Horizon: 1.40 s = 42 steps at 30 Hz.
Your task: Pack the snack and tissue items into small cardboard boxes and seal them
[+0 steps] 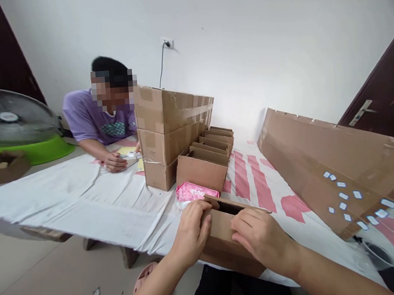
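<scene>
Box stack (152, 137): stands on the bench (121, 215) | left hand (193, 226): curled round the front box's (220, 229) left end, holding it | pink pack (194, 191): just behind; a bump could knock it | front box: open, at the bench's near edge; a hard pull could tip it off | right hand (257, 231): grips its near rim
</scene>
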Motion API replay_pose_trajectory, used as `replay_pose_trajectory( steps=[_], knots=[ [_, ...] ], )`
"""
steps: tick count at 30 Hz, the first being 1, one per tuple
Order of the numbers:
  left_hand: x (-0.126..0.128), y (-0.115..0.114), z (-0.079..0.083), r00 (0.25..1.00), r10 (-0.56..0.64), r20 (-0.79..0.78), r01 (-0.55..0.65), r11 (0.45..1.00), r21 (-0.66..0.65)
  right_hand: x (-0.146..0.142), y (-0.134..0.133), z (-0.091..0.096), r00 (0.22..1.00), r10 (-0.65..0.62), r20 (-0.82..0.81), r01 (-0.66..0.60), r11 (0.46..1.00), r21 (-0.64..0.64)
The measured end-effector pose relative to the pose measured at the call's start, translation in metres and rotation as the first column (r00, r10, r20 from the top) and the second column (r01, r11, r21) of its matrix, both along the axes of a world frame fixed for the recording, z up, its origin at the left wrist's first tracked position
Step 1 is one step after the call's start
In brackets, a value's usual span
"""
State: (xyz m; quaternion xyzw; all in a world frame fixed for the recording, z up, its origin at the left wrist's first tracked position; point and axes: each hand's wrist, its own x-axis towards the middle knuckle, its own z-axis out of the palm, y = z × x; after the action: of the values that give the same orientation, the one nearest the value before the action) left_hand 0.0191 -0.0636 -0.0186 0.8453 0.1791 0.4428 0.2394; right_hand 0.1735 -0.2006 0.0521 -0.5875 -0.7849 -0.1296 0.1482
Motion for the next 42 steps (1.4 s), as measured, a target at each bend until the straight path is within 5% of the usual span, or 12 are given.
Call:
replay_pose_trajectory(
  steps=[5,19,26,33,42],
  knots=[
    [-0.003,0.004,0.004,0.989,-0.136,-0.051,0.134,0.990,-0.043,0.000,0.019,0.002,0.994,-0.034,0.099,0.042,0.996,-0.075],
    [-0.005,0.004,0.008,0.988,-0.137,-0.071,0.134,0.990,-0.043,0.000,0.017,0.010,0.993,0.010,0.122,0.017,0.975,-0.221],
    [-0.005,0.003,0.010,0.989,-0.138,-0.055,0.135,0.990,-0.040,-0.005,0.025,0.002,0.911,0.117,0.396,-0.072,0.990,-0.125],
    [-0.007,0.000,0.015,0.989,-0.136,-0.055,0.134,0.990,-0.041,0.013,0.030,0.009,0.972,0.126,0.199,-0.093,0.982,-0.167],
    [-0.007,0.002,0.013,0.987,-0.146,-0.064,0.144,0.989,-0.036,0.008,0.030,0.007,0.920,0.186,0.344,-0.158,0.981,-0.110]
  ],
)
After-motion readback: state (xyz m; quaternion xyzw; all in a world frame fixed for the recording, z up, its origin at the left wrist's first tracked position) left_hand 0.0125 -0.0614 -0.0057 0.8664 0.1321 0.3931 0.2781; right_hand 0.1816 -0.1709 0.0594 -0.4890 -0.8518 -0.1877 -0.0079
